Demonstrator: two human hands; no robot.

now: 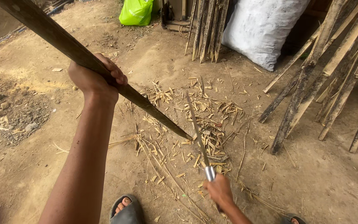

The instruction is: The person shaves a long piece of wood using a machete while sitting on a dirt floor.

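The left hand (pixel 94 79) clenched the bamboo stake (pixel 83 58) mid-length, angling its pointed tip down over the shavings pile (pixel 199 124), while the right hand (pixel 219 191), fisted round the knife (pixel 197 132), laid its blade against that tip for trimming.

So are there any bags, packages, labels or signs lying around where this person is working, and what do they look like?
Bright green plastic bag: top centre-left, on the dirt ground by the leaning bamboo slats; crumpled, glossy.
Large white woven sack: top right of centre, bulging full, leaning beside the propped bamboo poles; white with grey smudges.
No labels, signs or screens can be made out.
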